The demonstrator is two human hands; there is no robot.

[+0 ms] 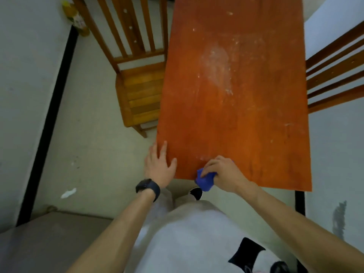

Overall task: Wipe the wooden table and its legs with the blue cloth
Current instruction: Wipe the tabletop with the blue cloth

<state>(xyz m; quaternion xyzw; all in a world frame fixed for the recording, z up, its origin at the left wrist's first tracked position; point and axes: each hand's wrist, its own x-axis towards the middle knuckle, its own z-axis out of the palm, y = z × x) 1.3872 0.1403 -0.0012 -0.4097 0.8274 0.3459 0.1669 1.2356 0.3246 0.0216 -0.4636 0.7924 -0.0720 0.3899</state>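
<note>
The reddish wooden table (246, 115) stretches away from me, with a pale dusty smear and white specks near its middle. My right hand (222, 172) is shut on the bunched blue cloth (204, 180), pressing it at the table's near edge; part of the cloth hangs over the edge. My left hand (159, 164) lies flat with fingers spread on the near left corner of the tabletop, a black watch on its wrist. The table's legs are hidden under the top.
A wooden slatted chair (137, 91) stands close to the table's left side. Another chair's back (334, 75) shows at the right edge. A bottle (75, 20) stands by the wall at the far left. White scraps lie on the floor (68, 193).
</note>
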